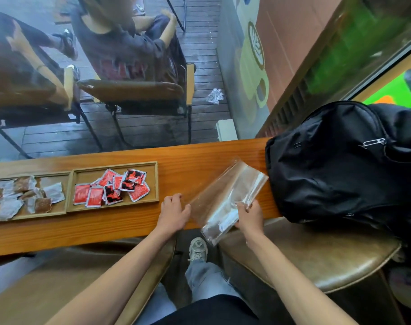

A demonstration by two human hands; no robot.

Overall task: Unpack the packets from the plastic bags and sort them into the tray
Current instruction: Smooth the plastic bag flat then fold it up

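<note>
At the centre of the frame a clear plastic bag lies slanted across the near edge of the wooden counter, its lower end hanging past the edge. The right hand pinches the bag's right side, fingers curled on the film. The left hand rests on the counter with loosely bent fingers touching the bag's left edge. Left of centre, the wooden tray holds red packets in its right compartment and brown-and-white packets in the left. A black backpack sits at right, touching the bag's upper corner.
</note>
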